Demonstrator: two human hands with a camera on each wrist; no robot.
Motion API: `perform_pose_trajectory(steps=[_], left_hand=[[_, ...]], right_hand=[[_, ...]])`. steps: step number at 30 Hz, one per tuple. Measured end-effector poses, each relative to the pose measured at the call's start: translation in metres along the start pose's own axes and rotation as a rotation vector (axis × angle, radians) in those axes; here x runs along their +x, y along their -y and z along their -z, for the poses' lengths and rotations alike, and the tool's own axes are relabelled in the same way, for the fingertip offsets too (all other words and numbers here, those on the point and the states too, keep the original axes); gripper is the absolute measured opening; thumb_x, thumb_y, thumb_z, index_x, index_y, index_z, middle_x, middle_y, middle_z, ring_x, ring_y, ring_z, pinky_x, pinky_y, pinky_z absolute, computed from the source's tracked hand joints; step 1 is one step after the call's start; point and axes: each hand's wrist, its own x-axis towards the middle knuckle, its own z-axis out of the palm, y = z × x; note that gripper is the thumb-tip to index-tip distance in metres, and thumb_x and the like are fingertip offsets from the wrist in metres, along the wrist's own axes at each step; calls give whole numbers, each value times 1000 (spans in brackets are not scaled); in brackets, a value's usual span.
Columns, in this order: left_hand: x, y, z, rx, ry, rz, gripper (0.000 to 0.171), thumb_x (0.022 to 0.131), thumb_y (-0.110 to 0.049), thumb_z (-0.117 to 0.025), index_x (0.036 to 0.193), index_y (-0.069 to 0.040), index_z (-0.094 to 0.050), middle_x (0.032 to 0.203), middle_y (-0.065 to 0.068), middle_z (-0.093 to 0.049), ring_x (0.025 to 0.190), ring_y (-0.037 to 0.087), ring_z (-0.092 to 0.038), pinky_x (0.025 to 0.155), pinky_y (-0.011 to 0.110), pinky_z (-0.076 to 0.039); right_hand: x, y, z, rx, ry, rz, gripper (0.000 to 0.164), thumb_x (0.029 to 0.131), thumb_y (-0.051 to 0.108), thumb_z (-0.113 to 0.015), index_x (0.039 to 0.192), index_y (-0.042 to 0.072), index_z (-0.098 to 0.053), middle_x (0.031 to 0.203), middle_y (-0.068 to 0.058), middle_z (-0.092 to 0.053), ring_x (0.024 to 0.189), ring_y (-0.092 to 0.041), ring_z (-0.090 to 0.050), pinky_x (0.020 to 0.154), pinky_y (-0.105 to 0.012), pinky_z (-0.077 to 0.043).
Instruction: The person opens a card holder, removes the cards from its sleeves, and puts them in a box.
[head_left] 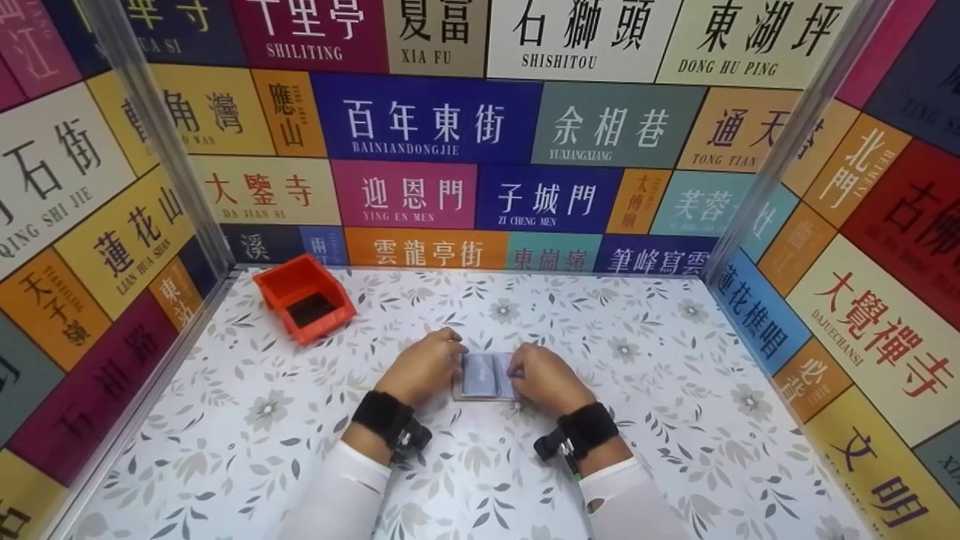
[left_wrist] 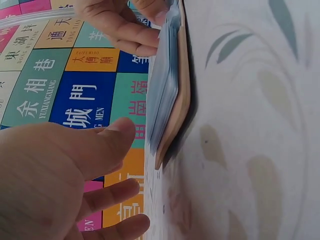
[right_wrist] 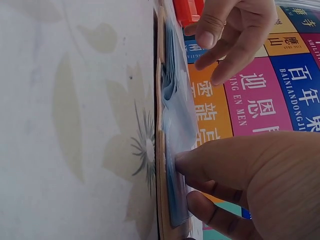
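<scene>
Open booklet [head_left: 480, 377] flat on patterned table [head_left: 315, 442], between hands. Left hand [head_left: 427, 367] just beside left edge, fingers loose, spread. Right hand [head_left: 553, 377] thumb on clear sleeve [right_wrist: 179, 207]; can't tell if pinching.

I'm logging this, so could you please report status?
Left hand beside open booklet; right hand touching its plastic sleeves; red bin out of the way.
</scene>
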Motion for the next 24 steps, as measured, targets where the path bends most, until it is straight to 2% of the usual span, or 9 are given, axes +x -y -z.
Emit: perform_pose_trajectory(steps=[6,9,16,24], left_hand=[[1,-3,-10,11,77,2,27,101,-17,-83,128,-17,-84,149,9,-71,138,33,-70,119,50,-57],[1,-2,-12,6,74,3,28,101,-17,-84,129,-16,-84,148,7,-73,137,32,-71,119,49,-57],[0,-2,-10,-9,57,-47,24,100,-12,-84,123,-11,-86,142,5,-75,127,29,-75,110,47,-61],[-2,-3,-9,-27,58,-8,25,100,-12,-84,125,-13,-86,128,3,-78,119,26,-74,106,45,-61]], right_hand=[[1,-1,0,1,11,-20,11,92,1,-82,101,8,-84,110,-6,-77,106,-30,-75,103,-49,-63],[1,-2,0,-11,7,3,11,92,1,-82,100,7,-85,109,-7,-77,105,-30,-76,102,-49,-63],[2,-2,0,-12,4,23,14,90,-1,-80,100,6,-86,110,-6,-78,110,-31,-77,105,-48,-63],[3,-2,-2,0,3,11,13,90,-1,-81,99,8,-85,110,-6,-78,108,-30,-76,104,-49,-63]])
